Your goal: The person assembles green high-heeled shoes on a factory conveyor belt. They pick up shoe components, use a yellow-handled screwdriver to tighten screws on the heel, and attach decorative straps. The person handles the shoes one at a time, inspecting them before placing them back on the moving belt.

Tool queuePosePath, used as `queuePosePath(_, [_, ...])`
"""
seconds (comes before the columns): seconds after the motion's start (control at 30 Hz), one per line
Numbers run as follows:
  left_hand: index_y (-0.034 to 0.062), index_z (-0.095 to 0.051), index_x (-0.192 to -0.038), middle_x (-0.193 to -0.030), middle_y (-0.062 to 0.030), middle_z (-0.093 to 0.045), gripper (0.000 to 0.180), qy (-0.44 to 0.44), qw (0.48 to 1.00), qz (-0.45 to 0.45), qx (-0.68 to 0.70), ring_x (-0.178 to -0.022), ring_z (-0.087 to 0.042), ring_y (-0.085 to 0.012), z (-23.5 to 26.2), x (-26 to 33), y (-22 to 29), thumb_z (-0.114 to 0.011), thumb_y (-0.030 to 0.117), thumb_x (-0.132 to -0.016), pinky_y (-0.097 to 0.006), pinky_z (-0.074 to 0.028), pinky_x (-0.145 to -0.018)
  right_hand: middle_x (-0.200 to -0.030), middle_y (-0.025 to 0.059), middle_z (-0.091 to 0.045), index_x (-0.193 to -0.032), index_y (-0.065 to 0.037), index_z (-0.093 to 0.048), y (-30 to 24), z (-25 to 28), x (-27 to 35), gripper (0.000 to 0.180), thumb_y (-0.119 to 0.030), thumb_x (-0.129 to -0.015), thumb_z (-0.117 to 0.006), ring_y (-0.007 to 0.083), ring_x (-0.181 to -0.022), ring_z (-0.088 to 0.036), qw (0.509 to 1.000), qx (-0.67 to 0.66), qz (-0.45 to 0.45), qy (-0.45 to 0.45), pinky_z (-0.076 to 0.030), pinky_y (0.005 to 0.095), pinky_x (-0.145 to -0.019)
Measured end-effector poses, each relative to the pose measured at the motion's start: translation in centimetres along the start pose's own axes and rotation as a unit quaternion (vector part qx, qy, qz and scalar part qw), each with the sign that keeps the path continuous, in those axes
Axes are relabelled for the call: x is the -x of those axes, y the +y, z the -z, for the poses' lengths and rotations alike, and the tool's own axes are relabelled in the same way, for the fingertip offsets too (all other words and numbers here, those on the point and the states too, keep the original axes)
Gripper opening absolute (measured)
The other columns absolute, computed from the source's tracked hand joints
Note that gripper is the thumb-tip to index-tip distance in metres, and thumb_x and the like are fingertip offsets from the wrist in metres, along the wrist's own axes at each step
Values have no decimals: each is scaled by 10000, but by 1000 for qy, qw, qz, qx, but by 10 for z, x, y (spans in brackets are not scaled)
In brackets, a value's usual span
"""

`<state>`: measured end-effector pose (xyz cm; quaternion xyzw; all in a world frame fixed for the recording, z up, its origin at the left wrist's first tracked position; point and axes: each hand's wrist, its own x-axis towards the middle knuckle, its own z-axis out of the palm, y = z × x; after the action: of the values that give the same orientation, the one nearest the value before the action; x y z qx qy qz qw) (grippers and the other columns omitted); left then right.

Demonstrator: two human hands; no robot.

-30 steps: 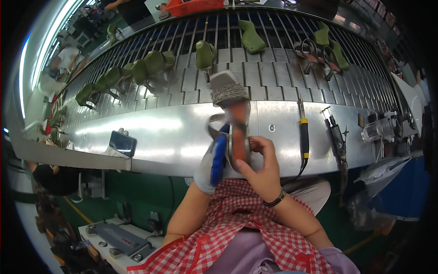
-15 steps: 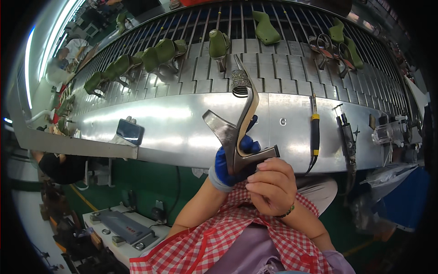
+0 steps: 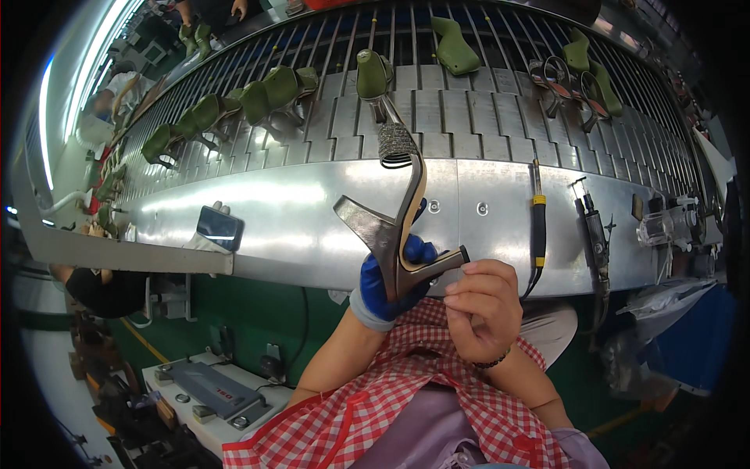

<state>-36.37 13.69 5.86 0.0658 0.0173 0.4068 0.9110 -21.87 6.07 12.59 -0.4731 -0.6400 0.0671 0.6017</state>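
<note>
Metallic-brown high-heeled sandal (image 3: 384, 238): held above the near part of the worktop, tilted on its side, toe pointing away from the person, heel pointing to the right.
Glittery grey toe band (image 3: 397, 143): wraps the front of the sandal; in the view it overlaps the slatted conveyor.
Dark heel tip (image 3: 465, 254): directed towards the right hand.
Left hand (image 3: 383, 283): in a blue-and-white work glove; closed around the rear of the sandal, near the base of the heel.
Right hand (image 3: 486, 309): bare, fingers bent and drawn towards the thumb, just beside the heel tip; contact with the heel, or anything between the fingers, cannot be told.
Dark beaded bracelet (image 3: 494, 361): on the right wrist.
Brushed-metal worktop (image 3: 297, 207): directly before the person.
Black pen-shaped tool with yellow bands (image 3: 539, 230): on the worktop, right of the hands, tip pointing away, cable at the near end.
Dark-screened phone (image 3: 220, 227): on the worktop, left side.
Metal slatted conveyor (image 3: 469, 117): beyond the worktop.
Olive-green shoe form (image 3: 372, 76): on the conveyor, beyond the toe band; further green forms lie left and right.
Red-and-white checked apron (image 3: 375, 399): worn by the person.
</note>
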Motion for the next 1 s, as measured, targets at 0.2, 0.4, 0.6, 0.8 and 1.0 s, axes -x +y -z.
queuePosePath(0.2, [59,-558,-1136,-1061,-71,-587,469,3,997,5,-74,-1088,-547,-243,19,0,6,-666,413,-847,-409,-407,-1017,-864,69,-663,-855,-66,-642,4,-2,0,176,1,-693,-664,280,-888,-607,1000,-3,-20,3,-502,355,-786])
queuePosePath(0.4, [58,-517,-1224,-1085,-76,-581,563,18,993,-9,-117,-1089,-542,-242,14,0,3,-656,454,-850,-425,-377,-1041,-869,73,-663,-853,-57,-648,9,-4,3,169,2,-696,-666,287,-892,-607,999,-10,-33,6,-502,360,-785])
queuePosePath(0.6, [58,-516,-1235,-1085,-83,-580,565,24,993,-8,-114,-1102,-540,-248,17,4,5,-632,467,-863,-441,-369,-1045,-869,76,-662,-853,-57,-652,10,-5,4,169,3,-696,-666,290,-899,-607,999,-18,-42,2,-502,365,-785])
queuePosePath(0.8, [17,-480,-1285,-1198,-109,-568,469,178,929,78,-316,-1111,-546,-197,-6,-8,25,-585,314,-937,-322,-430,-972,-875,76,-660,-847,-60,-647,25,-7,6,154,10,-710,-656,293,-906,-607,997,14,-69,21,-493,374,-807])
queuePosePath(1.0, [-24,-427,-1358,-1238,-98,-557,515,154,821,68,-545,-1124,-524,-144,-19,-42,35,-604,196,-927,-268,-412,-969,-909,102,-637,-863,-24,-633,78,-21,30,92,13,-779,-640,279,-941,-600,980,15,-181,81,-475,358,-845])
